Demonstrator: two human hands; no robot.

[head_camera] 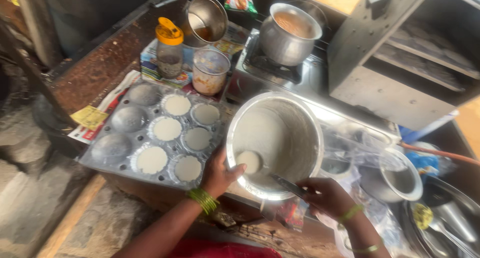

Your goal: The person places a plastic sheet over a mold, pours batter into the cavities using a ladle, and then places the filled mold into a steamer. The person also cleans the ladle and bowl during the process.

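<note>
Tilting the batter bowl (295, 133), the left hand (217, 174) is gripping its rim; the right hand (325, 195) is gripping the ladle (250, 161). Overtilting risks batter spilling beside the mould tray (125, 165).

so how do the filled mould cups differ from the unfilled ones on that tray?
The filled cups, six of them in the tray's right two columns, hold flat white batter; the unfilled cups, three in the left column, show bare grey metal. The filled cups lie nearer the batter bowl, which the left hand grips and tilts; the unfilled cups lie farther from it. Both kinds are round hollows in one metal tray.
</note>
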